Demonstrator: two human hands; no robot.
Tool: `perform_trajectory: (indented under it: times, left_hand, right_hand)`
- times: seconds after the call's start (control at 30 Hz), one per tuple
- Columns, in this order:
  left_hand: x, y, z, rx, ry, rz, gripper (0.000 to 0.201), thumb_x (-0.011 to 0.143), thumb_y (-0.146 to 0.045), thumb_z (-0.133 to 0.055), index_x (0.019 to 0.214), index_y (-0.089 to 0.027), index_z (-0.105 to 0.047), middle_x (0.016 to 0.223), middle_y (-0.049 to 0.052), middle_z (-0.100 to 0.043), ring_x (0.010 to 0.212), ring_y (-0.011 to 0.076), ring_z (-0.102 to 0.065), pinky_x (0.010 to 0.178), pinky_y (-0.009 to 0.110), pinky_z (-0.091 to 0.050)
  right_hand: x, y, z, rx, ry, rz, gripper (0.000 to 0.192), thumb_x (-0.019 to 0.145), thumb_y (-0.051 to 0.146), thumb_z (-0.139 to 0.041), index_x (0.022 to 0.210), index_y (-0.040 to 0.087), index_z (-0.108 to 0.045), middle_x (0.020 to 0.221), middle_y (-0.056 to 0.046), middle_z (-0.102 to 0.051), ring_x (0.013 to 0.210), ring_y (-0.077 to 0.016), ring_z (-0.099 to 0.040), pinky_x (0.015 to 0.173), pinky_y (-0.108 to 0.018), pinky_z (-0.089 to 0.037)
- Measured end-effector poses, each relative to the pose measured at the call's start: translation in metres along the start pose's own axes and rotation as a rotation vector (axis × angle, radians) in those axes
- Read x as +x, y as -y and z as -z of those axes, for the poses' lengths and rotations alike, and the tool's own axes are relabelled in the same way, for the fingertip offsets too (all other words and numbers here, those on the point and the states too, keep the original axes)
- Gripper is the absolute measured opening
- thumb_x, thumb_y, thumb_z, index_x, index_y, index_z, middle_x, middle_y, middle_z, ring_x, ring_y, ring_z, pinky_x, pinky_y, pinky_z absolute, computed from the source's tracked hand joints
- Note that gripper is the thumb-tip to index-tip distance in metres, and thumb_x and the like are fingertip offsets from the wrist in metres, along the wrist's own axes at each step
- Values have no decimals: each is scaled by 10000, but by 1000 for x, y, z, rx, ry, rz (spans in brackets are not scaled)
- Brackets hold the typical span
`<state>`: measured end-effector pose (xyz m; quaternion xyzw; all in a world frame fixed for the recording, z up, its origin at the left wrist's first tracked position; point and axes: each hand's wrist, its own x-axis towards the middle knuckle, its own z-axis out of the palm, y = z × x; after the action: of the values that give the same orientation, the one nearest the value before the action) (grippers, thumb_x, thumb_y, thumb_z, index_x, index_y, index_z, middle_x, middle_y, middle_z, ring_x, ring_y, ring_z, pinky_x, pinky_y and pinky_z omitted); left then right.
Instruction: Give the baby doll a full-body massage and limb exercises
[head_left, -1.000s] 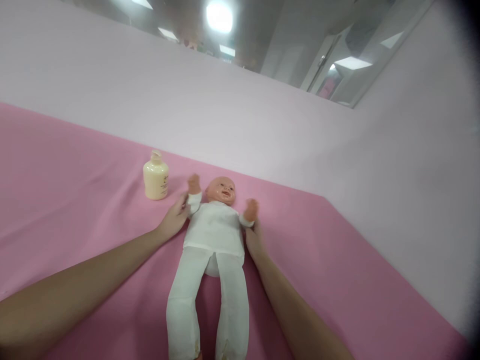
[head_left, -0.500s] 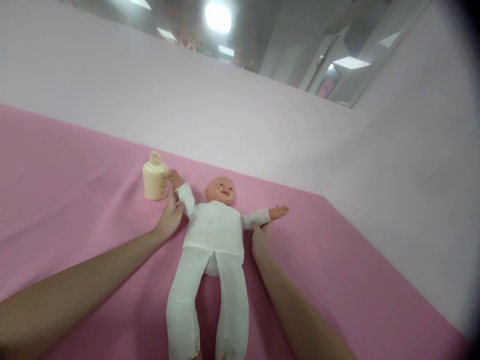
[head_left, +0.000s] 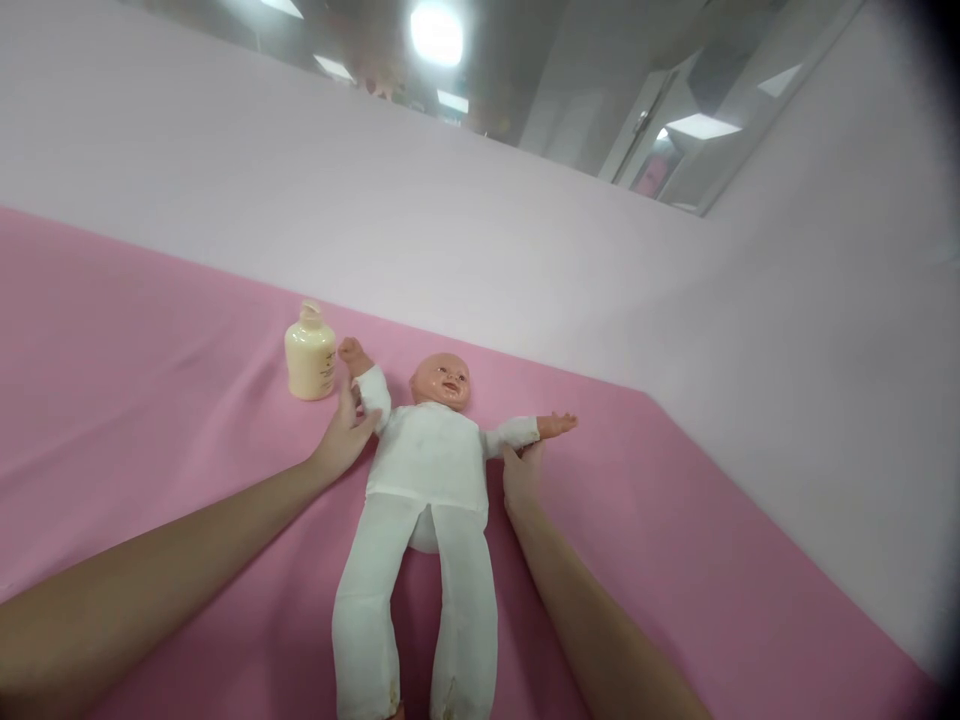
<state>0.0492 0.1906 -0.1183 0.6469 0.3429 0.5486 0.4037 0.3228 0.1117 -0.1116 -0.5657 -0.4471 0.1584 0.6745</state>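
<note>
the left hand is at the doll's sleeve on the left, thumb and fingers standing apart with the cloth-covered arm between them; it touches without looking closed. the right hand is under the sleeve on the right, thumb against its near edge; the other fingers are partly hidden, so i can't tell how firmly it grips, if at all.

the doll lies on its back between the two hands, in a white top and white trousers. its bald head is at the far end, tipped a little to the right. the arm on the left bends up and away, the one on the right reaches out sideways. its legs come toward the near side, slightly parted, with brownish marks low on the trousers.

just beyond the doll's raised fist, to the left, a cream pump bottle stands upright, near but apart. everything rests on a pink sheet, creased at the left. behind it rises a pale wall, and above that runs glass showing bright lights.
</note>
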Motion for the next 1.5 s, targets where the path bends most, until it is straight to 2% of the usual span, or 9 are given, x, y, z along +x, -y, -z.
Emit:
perform_trajectory:
  times: [0.07, 0.17, 0.33, 0.53, 0.7, 0.97, 1.3, 1.37, 1.5]
  left_hand:
    - [-1, -2, 0, 25, -20, -30, 787, 913, -333, -534, 1541, -296, -61, 1480, 125, -445, 1314, 250, -477, 1093, 477, -383]
    - [-2, -7, 0, 113, 6, -64, 667, 929, -372, -512, 1512, -248, -212, 1430, 123, -502, 1280, 266, -509, 1084, 477, -395]
    - [-1, -8, -4, 278, 315, -161, 427, 946, -353, -447, 1350, -228, -507, 1349, 102, -592, 1250, 298, -537, 1091, 493, -392]
    - [0, -3, -2, 107, 35, -9, 561, 919, -371, -516, 1430, -221, -342, 1364, 127, -535, 1239, 277, -535, 1059, 476, -433]
    - [1, 0, 1, -37, -154, 15, 726, 900, -348, -550, 1500, -278, -148, 1393, 127, -486, 1235, 242, -533, 1023, 425, -468]
    - [-1, 3, -6, 317, 295, -231, 471, 888, -185, -418, 1347, -230, -511, 1347, 110, -565, 1280, 294, -491, 1141, 536, -321]
    - [0, -7, 2, -44, -181, -6, 702, 927, -394, -516, 1495, -274, -122, 1543, 133, -350, 1319, 235, -485, 1077, 405, -440]
    - [1, -8, 2, 4, -124, -5, 635, 941, -417, -487, 1478, -248, -193, 1506, 136, -408, 1290, 249, -510, 1063, 419, -450]
    - [-1, -11, -1, 228, 261, -83, 452, 920, -429, -509, 1306, -195, -486, 1294, 124, -603, 1196, 300, -568, 1044, 482, -448]
  right_hand:
    - [0, 2, 1, -25, -20, -13, 1028, 685, 152, -554, 1554, 331, -35, 1664, -15, -33, 1507, -242, -194, 1166, -462, -335]
    - [-4, 6, 0, -82, 112, -65, 776, 733, 183, -538, 1477, 276, -335, 1494, -92, -454, 1318, -272, -495, 1069, -491, -445]
    - [-9, 7, -7, -141, 427, 28, 454, 755, 181, -508, 1182, 259, -640, 1274, -35, -646, 1222, -237, -564, 1118, -482, -390]
    - [-6, 13, -3, 19, 93, -104, 696, 733, 232, -589, 1404, 241, -402, 1366, -98, -553, 1176, -247, -581, 997, -445, -489]
    - [-8, 17, 0, 31, -81, -29, 825, 772, 274, -603, 1494, 301, -204, 1561, -99, -303, 1309, -244, -478, 1028, -428, -474]
    - [-12, 14, -7, -178, 429, 127, 481, 750, 114, -436, 1161, 266, -636, 1290, -32, -619, 1264, -214, -514, 1155, -464, -329]
    - [-6, 17, -1, 59, -85, 18, 838, 777, 207, -544, 1510, 324, -155, 1598, -86, -257, 1384, -247, -407, 1064, -475, -435]
    - [-4, 13, -1, 43, -38, 5, 752, 764, 199, -526, 1468, 297, -277, 1524, -96, -387, 1326, -255, -469, 1041, -482, -454]
    - [-5, 6, -6, -108, 341, 58, 476, 730, 165, -476, 1177, 255, -614, 1261, -57, -626, 1208, -235, -556, 1097, -481, -408]
